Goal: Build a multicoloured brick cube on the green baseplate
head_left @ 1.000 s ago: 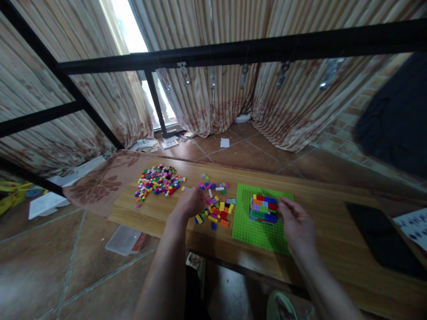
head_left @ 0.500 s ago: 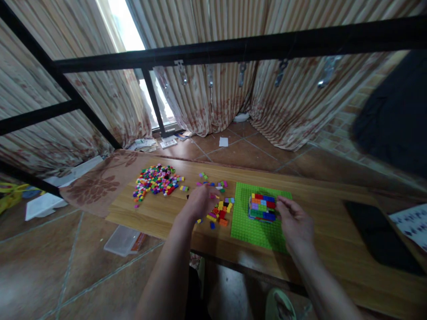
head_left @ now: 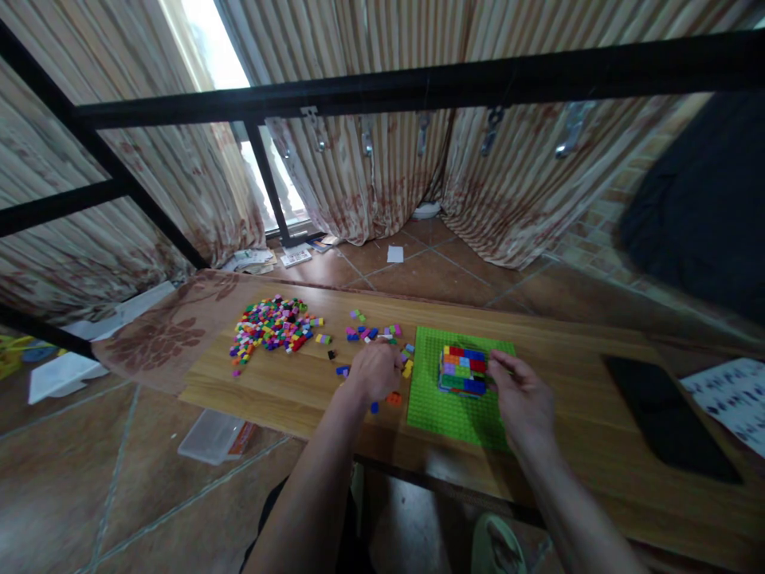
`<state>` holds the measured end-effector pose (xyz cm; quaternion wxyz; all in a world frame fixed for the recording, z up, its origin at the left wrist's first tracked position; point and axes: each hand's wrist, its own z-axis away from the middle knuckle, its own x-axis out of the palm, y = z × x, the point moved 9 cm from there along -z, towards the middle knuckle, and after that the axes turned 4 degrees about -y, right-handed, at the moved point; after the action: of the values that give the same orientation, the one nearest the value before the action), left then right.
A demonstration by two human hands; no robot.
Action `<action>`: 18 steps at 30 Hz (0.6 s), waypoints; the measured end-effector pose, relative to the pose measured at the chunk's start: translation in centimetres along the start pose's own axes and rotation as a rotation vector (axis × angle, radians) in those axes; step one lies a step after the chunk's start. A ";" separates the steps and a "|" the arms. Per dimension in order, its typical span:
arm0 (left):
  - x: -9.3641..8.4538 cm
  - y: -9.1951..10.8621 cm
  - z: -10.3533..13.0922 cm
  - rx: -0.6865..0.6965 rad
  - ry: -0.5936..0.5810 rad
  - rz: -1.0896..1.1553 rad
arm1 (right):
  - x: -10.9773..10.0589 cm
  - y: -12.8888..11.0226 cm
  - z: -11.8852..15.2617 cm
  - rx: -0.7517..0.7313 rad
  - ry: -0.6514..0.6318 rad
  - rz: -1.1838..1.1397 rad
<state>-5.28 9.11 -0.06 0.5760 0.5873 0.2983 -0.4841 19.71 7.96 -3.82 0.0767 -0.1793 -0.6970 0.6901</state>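
Note:
A green baseplate [head_left: 430, 399] lies on the wooden table, carrying a block of stacked multicoloured bricks [head_left: 463, 371]. At the block's right side is my right hand [head_left: 523, 395], thumb and index finger pinched close to its edge; whatever is between them is too small to make out. My left hand [head_left: 375, 370] is over the small group of loose bricks [head_left: 394, 399] left of the baseplate. Its fingers point down and are curled, and their tips are hidden behind the hand. Purple, blue and pink bricks [head_left: 362, 333] lie just beyond it.
A large pile of mixed bricks [head_left: 275, 323] covers the left part of the wooden table [head_left: 586, 383]. A black tablet-like slab [head_left: 666, 414] and a printed sheet [head_left: 729, 399] are at the right. A black metal rail [head_left: 382, 86] crosses above the far side.
My left hand has moved slightly right and down, now covering the yellow and red bricks. My right hand stays beside the stacked block. The whole view has shifted a little.

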 end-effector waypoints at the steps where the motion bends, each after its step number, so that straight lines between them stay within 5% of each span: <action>1: 0.0 0.0 0.0 -0.003 -0.005 0.005 | 0.0 0.0 0.0 -0.004 -0.001 0.001; 18: -1.3 -0.4 0.9 0.036 -0.013 0.020 | 0.2 -0.5 0.1 0.020 -0.019 0.008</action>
<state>-6.33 8.61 1.09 0.5722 0.5972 0.2798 -0.4875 19.43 7.97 -3.35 0.0691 -0.1747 -0.6900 0.6990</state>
